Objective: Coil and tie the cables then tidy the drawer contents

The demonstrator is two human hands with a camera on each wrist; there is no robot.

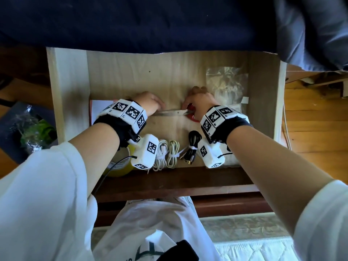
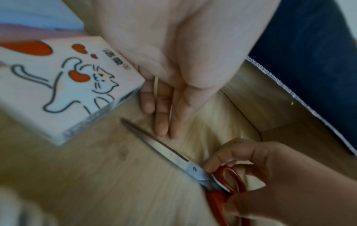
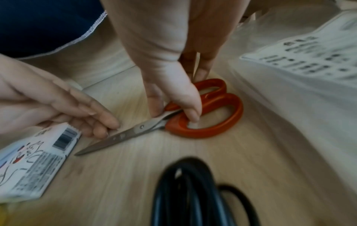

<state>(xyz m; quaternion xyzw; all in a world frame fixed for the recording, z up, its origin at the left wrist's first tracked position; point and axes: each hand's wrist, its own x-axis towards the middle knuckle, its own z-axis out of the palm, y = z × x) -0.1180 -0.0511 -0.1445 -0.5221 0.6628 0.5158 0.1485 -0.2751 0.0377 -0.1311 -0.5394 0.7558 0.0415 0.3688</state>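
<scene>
Head view: right hand (image 1: 200,101) grip pinches scissors (image 1: 174,113) at red handles; left hand (image 1: 150,102) fingers straight, touching blades.

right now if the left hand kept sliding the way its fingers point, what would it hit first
Most likely the scissors: the left hand lies flat on the drawer floor with its fingertips just short of the blade. Whether they already touch is unclear.

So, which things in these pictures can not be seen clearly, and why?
- Yellow tape roll: head view, mostly hidden under the left forearm and wrist camera.
- Printed text on the white packet: right wrist view, too blurred to read.
- Black cable coil: right wrist view, cut off by the bottom edge.
- Cat-print packet: head view, mostly covered by the left wrist band.
</scene>
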